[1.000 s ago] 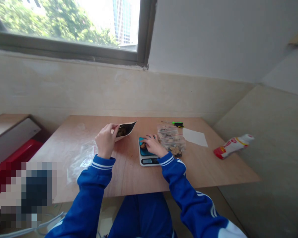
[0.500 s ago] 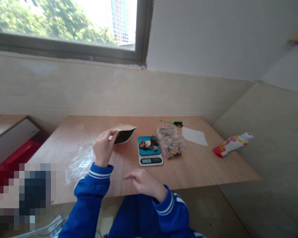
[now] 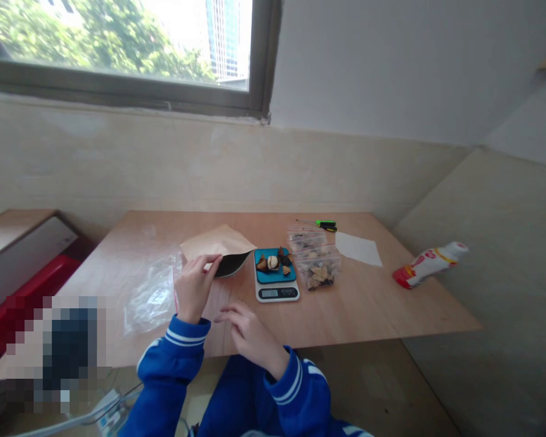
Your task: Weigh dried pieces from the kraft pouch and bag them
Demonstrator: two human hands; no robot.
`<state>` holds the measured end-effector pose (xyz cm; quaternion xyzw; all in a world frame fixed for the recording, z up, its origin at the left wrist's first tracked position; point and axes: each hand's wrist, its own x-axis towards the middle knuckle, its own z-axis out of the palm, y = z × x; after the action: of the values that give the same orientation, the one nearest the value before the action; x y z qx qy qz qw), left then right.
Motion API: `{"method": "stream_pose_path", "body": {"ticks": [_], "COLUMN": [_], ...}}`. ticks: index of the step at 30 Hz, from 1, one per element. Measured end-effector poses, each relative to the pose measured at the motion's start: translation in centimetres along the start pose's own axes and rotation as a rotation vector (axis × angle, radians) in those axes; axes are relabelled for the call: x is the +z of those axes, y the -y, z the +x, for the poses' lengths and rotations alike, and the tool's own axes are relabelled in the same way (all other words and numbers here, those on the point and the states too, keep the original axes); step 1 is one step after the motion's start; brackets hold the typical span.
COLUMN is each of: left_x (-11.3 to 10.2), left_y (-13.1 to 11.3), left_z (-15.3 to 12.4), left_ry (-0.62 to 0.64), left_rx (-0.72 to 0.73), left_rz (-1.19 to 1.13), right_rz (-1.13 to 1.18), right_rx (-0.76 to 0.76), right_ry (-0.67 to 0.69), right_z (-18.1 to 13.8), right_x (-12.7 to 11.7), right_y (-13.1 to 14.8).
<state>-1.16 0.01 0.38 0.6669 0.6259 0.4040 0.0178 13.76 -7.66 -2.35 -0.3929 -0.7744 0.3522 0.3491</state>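
My left hand point(image 3: 195, 286) pinches the rim of a brown paper pouch point(image 3: 218, 241) whose dark mouth gapes toward me. Over the table near its front edge, my right hand point(image 3: 251, 334) holds nothing, its fingers loosely apart and pointing left. Right of the pouch stands a white kitchen scale point(image 3: 276, 294) with a blue top. Several dried pieces lie on it, brown and dark ones around a pale round one point(image 3: 273, 262). The digits on its display are too small to read surely.
Zip bags point(image 3: 318, 270) of dried pieces lie right of the scale. Behind are screwdrivers point(image 3: 326, 224) and a white paper sheet point(image 3: 359, 249). A red and white bottle point(image 3: 430, 265) is at the right. Clear plastic bags point(image 3: 152, 297) lie left on the wooden table point(image 3: 382, 309).
The pouch has come down and nearer, its mouth lower, with my left hand still on its rim. My right hand has shifted left toward the pouch, fingers spreading a little.
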Motion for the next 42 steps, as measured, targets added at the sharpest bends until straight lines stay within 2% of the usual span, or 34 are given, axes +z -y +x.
{"method": "stream_pose_path", "body": {"ticks": [3,5,11,18,22,27,30,33,35,37,42], "left_x": [-0.1,-0.3,0.0,2.9,4.4,4.2,2.8,1.7,1.5,1.6,1.6], "left_y": [0.2,0.3,0.7,3.2,4.8,5.8,6.5,7.9,9.2,10.6,13.0], "left_z": [-0.5,-0.8,-1.1,-1.9,-2.9,-3.6,-4.1,-4.8,-5.3,-5.6,-5.7], "left_ry": [0.005,-0.002,0.022,0.134,0.199,0.164,0.046,-0.025,-0.005,0.047,0.115], "left_rx": [0.01,0.018,0.036,0.1,0.131,0.101,0.001,-0.203,-0.306,-0.371,-0.429], "left_rz": [-0.015,-0.019,0.022,0.205,0.288,0.211,0.23,0.38,0.432,0.391,0.226], "right_rz": [-0.032,-0.058,-0.114,-0.067,-0.061,-0.081,-0.105,-0.113,-0.112,-0.108,-0.065], "right_rx": [-0.002,-0.013,-0.078,-0.034,0.03,0.034,0.044,0.066,0.079,0.089,0.099], "right_ry": [-0.206,-0.265,-0.211,-0.142,-0.171,-0.221,-0.246,-0.25,-0.235,-0.215,-0.124], "right_z": [0.8,1.6,3.1,0.4,-0.9,-1.5,-1.8,-2.2,-2.4,-2.6,-2.7], "right_x": [0.2,0.1,0.0,0.5,-0.2,-1.5,-2.1,-2.5,-2.5,-2.5,-1.6], "right_y": [-0.2,-0.3,-0.5,-1.4,-2.1,-2.9,-3.2,-3.3,-3.2,-3.1,-2.3]}}
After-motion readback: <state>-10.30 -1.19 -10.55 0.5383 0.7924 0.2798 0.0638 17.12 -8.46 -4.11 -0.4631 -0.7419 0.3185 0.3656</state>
